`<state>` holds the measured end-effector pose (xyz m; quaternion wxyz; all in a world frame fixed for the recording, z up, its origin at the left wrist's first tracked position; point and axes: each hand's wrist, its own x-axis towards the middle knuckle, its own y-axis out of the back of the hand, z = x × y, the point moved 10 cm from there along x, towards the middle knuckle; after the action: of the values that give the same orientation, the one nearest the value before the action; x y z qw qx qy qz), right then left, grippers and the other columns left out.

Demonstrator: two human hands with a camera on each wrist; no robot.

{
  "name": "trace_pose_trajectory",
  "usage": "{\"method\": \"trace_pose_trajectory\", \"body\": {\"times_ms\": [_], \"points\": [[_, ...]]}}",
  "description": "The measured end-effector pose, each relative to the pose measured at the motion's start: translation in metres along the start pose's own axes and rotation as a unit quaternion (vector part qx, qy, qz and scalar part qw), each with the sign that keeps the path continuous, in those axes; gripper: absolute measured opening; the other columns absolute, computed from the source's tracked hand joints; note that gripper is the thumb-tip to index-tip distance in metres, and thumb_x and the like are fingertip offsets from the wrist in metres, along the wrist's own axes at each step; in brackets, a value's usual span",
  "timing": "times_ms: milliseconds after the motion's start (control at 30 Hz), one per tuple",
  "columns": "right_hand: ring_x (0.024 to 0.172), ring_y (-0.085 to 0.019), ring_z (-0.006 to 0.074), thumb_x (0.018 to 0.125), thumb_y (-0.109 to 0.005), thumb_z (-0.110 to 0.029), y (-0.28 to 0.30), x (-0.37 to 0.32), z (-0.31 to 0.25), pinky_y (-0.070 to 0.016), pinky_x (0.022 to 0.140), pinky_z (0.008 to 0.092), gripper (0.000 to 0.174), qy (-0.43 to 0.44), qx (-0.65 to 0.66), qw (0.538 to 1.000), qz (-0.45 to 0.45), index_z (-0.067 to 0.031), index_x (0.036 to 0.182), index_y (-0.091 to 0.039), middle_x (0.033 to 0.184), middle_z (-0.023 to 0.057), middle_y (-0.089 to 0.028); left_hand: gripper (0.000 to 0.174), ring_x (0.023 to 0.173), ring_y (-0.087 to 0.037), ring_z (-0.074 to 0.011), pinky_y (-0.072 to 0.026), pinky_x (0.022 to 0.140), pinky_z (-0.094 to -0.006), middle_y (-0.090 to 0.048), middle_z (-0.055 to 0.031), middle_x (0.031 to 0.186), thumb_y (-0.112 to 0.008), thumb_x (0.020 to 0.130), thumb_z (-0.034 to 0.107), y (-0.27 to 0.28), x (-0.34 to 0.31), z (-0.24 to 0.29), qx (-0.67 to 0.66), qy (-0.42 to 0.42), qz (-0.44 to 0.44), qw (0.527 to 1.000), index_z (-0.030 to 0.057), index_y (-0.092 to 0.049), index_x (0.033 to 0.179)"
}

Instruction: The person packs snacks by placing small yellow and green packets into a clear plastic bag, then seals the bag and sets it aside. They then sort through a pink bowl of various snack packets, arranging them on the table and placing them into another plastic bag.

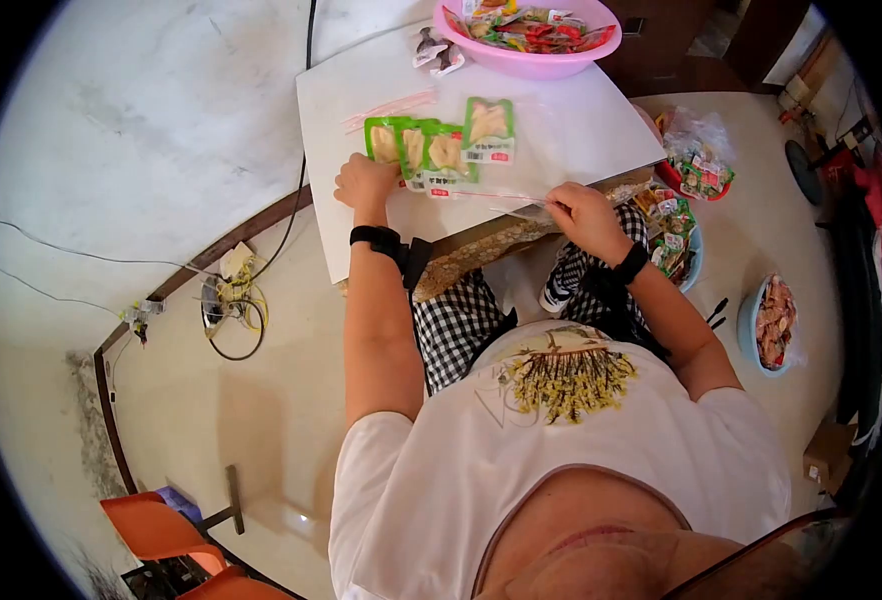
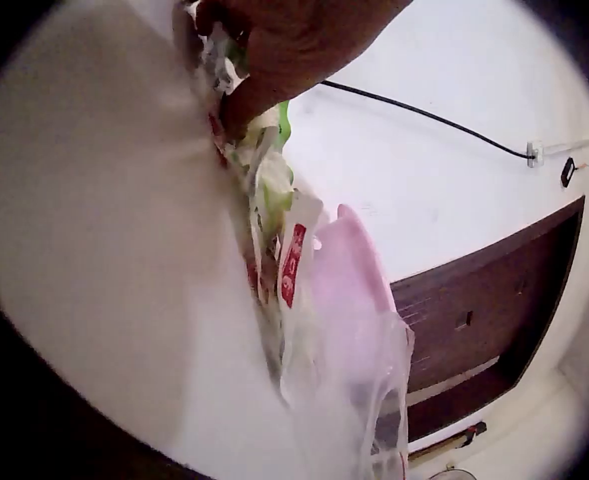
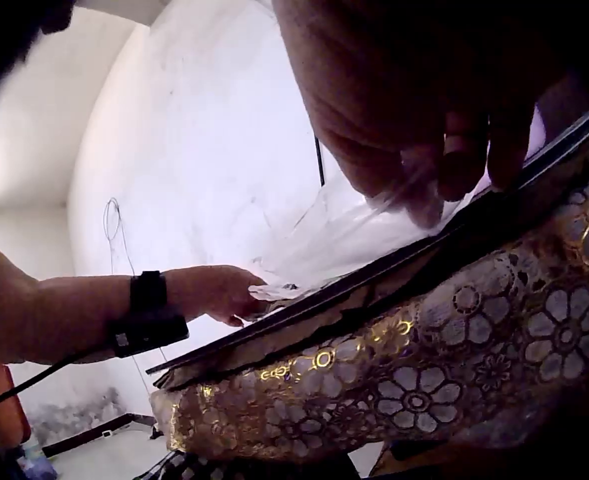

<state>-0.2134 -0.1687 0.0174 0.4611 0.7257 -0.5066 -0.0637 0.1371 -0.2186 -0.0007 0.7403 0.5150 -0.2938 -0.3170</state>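
Observation:
Several green snack packets (image 1: 441, 150) lie overlapping in a row on a white board (image 1: 581, 130), inside a clear plastic bag (image 1: 521, 195). My left hand (image 1: 364, 182) grips the left end of the row; in the left wrist view its curled fingers (image 2: 275, 45) hold the packets (image 2: 275, 200), with the clear bag (image 2: 360, 400) trailing beyond. My right hand (image 1: 581, 212) pinches the bag's edge at the board's near side. In the right wrist view its fingers (image 3: 435, 170) nip the clear film (image 3: 345, 235), and the left hand (image 3: 215, 292) shows beyond.
A pink basin (image 1: 536, 60) of mixed snack packets stands at the board's far edge, two dark packets (image 1: 436, 50) beside it. Bowls of snacks (image 1: 773, 325) sit on the floor to my right. A floral cloth (image 3: 425, 380) hangs under the board. Cables (image 1: 231, 300) lie left.

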Motion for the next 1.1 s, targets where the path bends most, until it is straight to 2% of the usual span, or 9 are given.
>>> {"method": "trace_pose_trajectory", "body": {"times_ms": [200,300,400,500,600,633,700,900,1100], "points": [[0.073,-0.057,0.0336,0.087,-0.060,-0.014,0.006,-0.003,0.002,-0.0451,0.064,0.0415,0.012,-0.001,0.010,1.000,0.018,-0.0033,0.084,-0.061,0.080,0.0127,-0.057,0.025,0.082,-0.066,-0.0337,-0.0518,0.073,-0.0430,-0.068,-0.0194,0.090,-0.067,0.079,0.021,-0.008,0.015,-0.032,-0.210,-0.053,0.066,0.974,-0.0012,-0.063,0.091],[0.072,-0.057,0.0323,0.087,-0.060,-0.014,0.008,0.000,0.004,-0.0452,0.064,0.0409,0.011,-0.008,0.032,0.999,0.034,-0.0027,0.085,-0.060,0.082,0.0122,-0.057,0.022,0.074,-0.067,-0.0302,-0.0526,0.066,-0.0404,-0.067,-0.0195,0.087,-0.066,0.078,0.011,0.009,0.018,-0.062,-0.282,-0.062,0.126,0.949,-0.0036,-0.061,0.093],[0.071,-0.058,0.0307,0.087,-0.061,-0.013,0.012,-0.002,0.003,-0.0456,0.063,0.0394,0.010,-0.013,0.044,0.997,0.058,-0.0027,0.086,-0.061,0.082,0.0116,-0.057,0.022,0.056,-0.062,-0.0190,-0.0483,0.046,-0.0280,-0.065,-0.0115,0.080,-0.063,0.083,0.005,0.033,-0.010,-0.077,-0.450,-0.049,0.099,0.886,-0.0037,-0.059,0.103],[0.069,-0.058,0.0277,0.085,-0.064,-0.010,0.016,0.000,0.003,-0.0462,0.061,0.0360,0.008,-0.018,0.063,0.994,0.083,-0.0028,0.087,-0.061,0.080,0.0109,-0.057,0.019,0.055,-0.061,-0.0163,-0.0476,0.045,-0.0261,-0.065,-0.0085,0.081,-0.063,0.088,0.008,0.034,-0.054,-0.081,-0.607,0.032,-0.069,0.791,-0.0019,-0.060,0.104],[0.068,-0.059,0.0236,0.084,-0.066,-0.007,0.018,0.002,0.002,-0.0471,0.060,0.0316,0.009,-0.011,0.063,0.993,0.099,-0.0026,0.089,-0.061,0.078,0.0097,-0.057,0.016,0.047,-0.045,-0.0032,-0.0357,0.038,-0.0174,-0.059,-0.0013,0.071,-0.061,0.093,0.012,0.012,-0.109,-0.064,-0.703,0.106,-0.232,0.664,0.0030,-0.061,0.107],[0.068,-0.059,0.0238,0.084,-0.066,-0.007,0.019,0.003,0.000,-0.0473,0.060,0.0316,0.008,-0.007,0.065,0.993,0.103,-0.0027,0.089,-0.061,0.078,0.0097,-0.057,0.016,0.047,-0.045,-0.0027,-0.0347,0.037,-0.0151,-0.060,-0.0014,0.073,-0.059,0.094,0.009,0.019,-0.132,-0.042,-0.709,0.071,-0.244,0.658,0.0031,-0.061,0.108],[0.068,-0.059,0.0240,0.084,-0.066,-0.006,0.019,0.003,-0.001,-0.0474,0.060,0.0318,0.008,-0.004,0.066,0.992,0.105,-0.0028,0.088,-0.060,0.079,0.0098,-0.057,0.017,0.048,-0.046,-0.0034,-0.0345,0.036,-0.0142,-0.061,-0.0023,0.077,-0.057,0.093,0.007,0.008,-0.170,-0.028,-0.691,0.146,-0.277,0.652,0.0030,-0.061,0.109],[0.068,-0.059,0.0251,0.083,-0.066,-0.006,0.018,0.004,-0.004,-0.0463,0.060,0.0323,0.008,-0.003,0.063,0.992,0.105,-0.0031,0.088,-0.061,0.079,0.0102,-0.057,0.019,0.052,-0.053,-0.0058,-0.0403,0.037,-0.0174,-0.064,-0.0056,0.083,-0.058,0.092,0.003,-0.036,-0.204,0.012,-0.705,0.159,-0.399,0.565,-0.0030,-0.061,0.110],[0.070,-0.059,0.0308,0.084,-0.063,-0.011,0.019,0.002,-0.009,-0.0469,0.061,0.0379,0.006,0.002,0.060,0.993,0.103,-0.0062,0.088,-0.061,0.081,0.0097,-0.059,0.027,0.049,-0.045,-0.0067,-0.0375,0.041,-0.0198,-0.060,-0.0060,0.080,-0.052,0.093,0.003,-0.046,-0.202,0.053,-0.690,0.123,-0.427,0.571,-0.0023,-0.055,0.119]]}}
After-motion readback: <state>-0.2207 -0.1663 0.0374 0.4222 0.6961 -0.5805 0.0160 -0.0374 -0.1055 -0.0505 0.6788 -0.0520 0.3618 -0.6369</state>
